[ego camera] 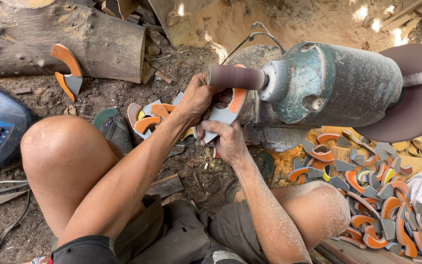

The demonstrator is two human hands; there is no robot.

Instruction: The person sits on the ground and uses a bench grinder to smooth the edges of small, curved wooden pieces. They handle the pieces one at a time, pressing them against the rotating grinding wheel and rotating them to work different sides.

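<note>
Both hands clamp one curved piece (228,108), left hand (196,98) above, right hand (225,139) below. The piece is grey with an orange hooked end, held up against the brown sanding drum (235,77) of the green motor (333,83).

Both arms reach up toward twelve o'clock. The left hand (197,98) and right hand (225,139) are close together, fingers curled tight.

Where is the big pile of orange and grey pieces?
The pile lies at the lower right of the head view, beside the person's right knee and below the green motor.
</note>
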